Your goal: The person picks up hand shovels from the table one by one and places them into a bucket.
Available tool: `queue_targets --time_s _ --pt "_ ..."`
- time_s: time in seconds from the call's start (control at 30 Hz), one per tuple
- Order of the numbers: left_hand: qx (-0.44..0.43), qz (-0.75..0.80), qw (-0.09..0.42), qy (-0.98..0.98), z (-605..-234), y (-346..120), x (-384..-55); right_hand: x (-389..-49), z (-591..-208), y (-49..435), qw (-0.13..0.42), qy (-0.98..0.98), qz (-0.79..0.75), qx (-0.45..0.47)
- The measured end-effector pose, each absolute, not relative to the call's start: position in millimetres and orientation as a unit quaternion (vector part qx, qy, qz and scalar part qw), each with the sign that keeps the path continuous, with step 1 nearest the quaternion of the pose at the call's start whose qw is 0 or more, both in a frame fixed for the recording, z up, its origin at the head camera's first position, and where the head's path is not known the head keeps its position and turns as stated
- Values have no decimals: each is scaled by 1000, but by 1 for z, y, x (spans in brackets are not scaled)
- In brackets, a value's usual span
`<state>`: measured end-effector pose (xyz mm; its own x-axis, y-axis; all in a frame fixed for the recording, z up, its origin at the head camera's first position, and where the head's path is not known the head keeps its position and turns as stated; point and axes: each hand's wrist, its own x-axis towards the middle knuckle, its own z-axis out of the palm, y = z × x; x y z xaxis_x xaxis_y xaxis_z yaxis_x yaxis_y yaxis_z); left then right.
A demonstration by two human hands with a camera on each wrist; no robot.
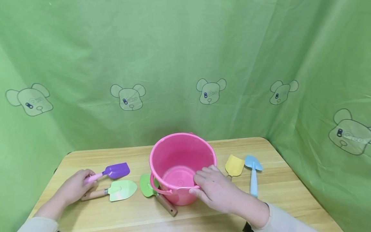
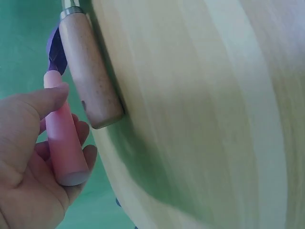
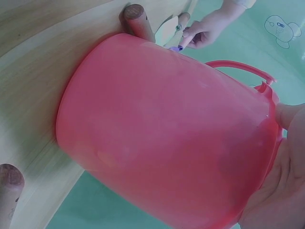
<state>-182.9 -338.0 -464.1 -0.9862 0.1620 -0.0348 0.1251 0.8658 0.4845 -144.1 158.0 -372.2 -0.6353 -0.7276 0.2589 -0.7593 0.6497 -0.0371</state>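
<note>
A pink bucket (image 1: 182, 151) stands on the wooden table, its handle lowered against the near side of the rim. My right hand (image 1: 215, 190) grips the bucket's near right rim, thumb outside and fingers over the edge. At the left, my left hand (image 1: 76, 187) holds the pink handle of a purple toy shovel (image 1: 117, 170); in the left wrist view thumb and fingers wrap that pink handle (image 2: 66, 138). Just beside it lies a light green trowel (image 1: 122, 190) with a wooden handle (image 2: 88, 67). Another green shovel (image 1: 147, 185) rests partly against the bucket's left side, wooden handle toward me.
Right of the bucket lie a yellow shovel (image 1: 234, 166), its handle partly hidden by my right hand, and a light blue trowel (image 1: 253, 177). Green cloth (image 1: 174, 64) printed with bear heads hangs behind and at both sides of the table (image 1: 139, 222).
</note>
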Motion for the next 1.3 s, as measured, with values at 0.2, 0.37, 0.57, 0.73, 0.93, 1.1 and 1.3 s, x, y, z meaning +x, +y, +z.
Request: queue_targets --time_s 0.2,0.37,0.57,0.73,0.93,1.1,1.3 --pt "72 258 21 963 -454 -335 -182 -143 -372 159 112 -901 74 413" --pt "71 265 14 962 -447 -336 -181 -143 -372 159 113 -901 74 413" --pt "74 272 11 959 -436 -332 -180 -144 -373 159 118 -899 75 415" --pt "79 272 -3 959 -429 -327 -178 -145 -374 159 120 -898 74 416" --pt "92 273 -33 957 -415 -311 -172 -145 -374 159 122 -898 75 416" --pt "102 267 -54 957 -402 -292 -170 -144 -374 159 118 -899 76 414" --pt "105 262 -74 957 -393 -278 -170 -144 -373 159 109 -901 72 413"
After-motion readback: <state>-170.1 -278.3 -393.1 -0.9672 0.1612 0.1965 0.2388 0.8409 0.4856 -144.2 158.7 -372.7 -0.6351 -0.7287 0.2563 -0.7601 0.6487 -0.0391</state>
